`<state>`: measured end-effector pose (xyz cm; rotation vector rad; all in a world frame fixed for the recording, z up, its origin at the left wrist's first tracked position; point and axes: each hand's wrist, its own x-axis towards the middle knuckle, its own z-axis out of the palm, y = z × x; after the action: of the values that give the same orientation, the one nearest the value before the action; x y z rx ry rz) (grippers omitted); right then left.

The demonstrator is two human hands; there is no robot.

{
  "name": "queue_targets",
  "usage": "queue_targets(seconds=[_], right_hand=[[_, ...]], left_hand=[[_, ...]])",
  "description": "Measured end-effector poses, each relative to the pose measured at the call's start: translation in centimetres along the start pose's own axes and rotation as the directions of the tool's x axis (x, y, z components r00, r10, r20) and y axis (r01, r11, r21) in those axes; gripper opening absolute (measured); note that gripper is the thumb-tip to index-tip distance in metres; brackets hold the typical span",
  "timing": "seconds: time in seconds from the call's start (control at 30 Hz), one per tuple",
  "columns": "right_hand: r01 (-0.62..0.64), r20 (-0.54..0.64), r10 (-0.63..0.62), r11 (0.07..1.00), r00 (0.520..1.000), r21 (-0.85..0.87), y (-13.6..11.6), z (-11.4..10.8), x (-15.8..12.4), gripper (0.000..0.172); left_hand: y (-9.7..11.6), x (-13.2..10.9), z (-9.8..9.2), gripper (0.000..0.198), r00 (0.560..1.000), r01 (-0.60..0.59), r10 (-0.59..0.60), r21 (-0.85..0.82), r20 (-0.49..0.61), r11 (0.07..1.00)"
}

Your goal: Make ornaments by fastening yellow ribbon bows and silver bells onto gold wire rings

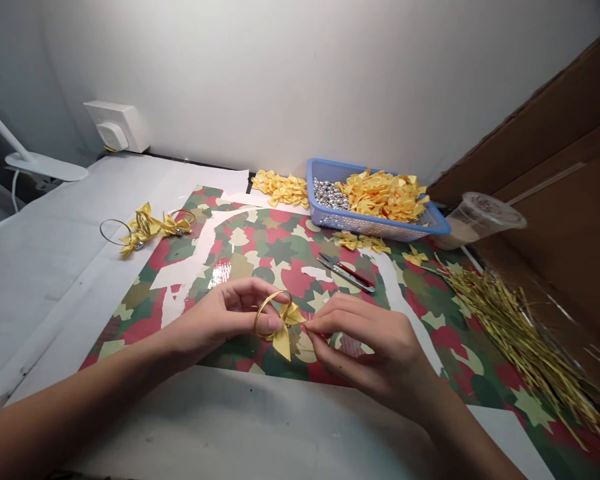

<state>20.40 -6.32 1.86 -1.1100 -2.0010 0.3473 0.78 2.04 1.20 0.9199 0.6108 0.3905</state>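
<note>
My left hand [245, 310] is closed, its thumb and fingers pinching a yellow ribbon bow [281, 343]. A thin gold hoop [258, 320] loops round by the thumb, with the bow at its side. Just right of the bow is my right hand [365, 337], thumb and forefinger pressed together. Whatever lies between those fingertips is too small to make out. Both hands are above a sheet of red, green and cream patterned paper [280, 250]. Beyond the right hand lies a pair of small thread snips [347, 272].
A blue basket [375, 230] by the wall holds silver bells [330, 193] and yellow bows [387, 193]. More bows [280, 188] lie beside it. Finished-looking hoops with bows [147, 227] rest at left. Gold wire stems [520, 340] and a plastic cup [480, 220] are at right.
</note>
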Motion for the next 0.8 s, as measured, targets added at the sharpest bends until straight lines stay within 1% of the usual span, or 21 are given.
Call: queue_targets(seconds=[0.07, 0.17, 0.53, 0.67, 0.8], right_hand=[[0.006, 0.004, -0.006, 1.0, 1.0, 0.005, 0.03, -0.01, 0.02, 0.016], [0.012, 0.006, -0.012, 1.0, 1.0, 0.003, 0.07, -0.01, 0.01, 0.015], [0.051, -0.007, -0.052, 0.999, 0.999, -0.012, 0.21, 0.09, -0.11, 0.015], [0.048, -0.008, -0.048, 0.999, 0.999, -0.014, 0.02, 0.13, -0.04, 0.015], [0.036, -0.007, -0.037, 0.999, 0.999, -0.02, -0.13, 0.28, 0.02, 0.015]], left_hand=[[0.07, -0.08, 0.0, 0.013, 1.0, -0.012, 0.012, 0.005, 0.01, 1.0], [0.13, -0.15, -0.02, 0.011, 1.0, 0.013, -0.013, 0.029, 0.0, 0.999], [0.06, -0.12, -0.04, 0.01, 0.998, 0.053, -0.051, 0.147, -0.024, 0.988], [0.13, -0.06, 0.0, 0.01, 0.999, 0.052, -0.05, 0.147, -0.021, 0.988], [0.19, 0.01, 0.08, 0.009, 0.997, 0.063, -0.057, 0.147, -0.046, 0.987]])
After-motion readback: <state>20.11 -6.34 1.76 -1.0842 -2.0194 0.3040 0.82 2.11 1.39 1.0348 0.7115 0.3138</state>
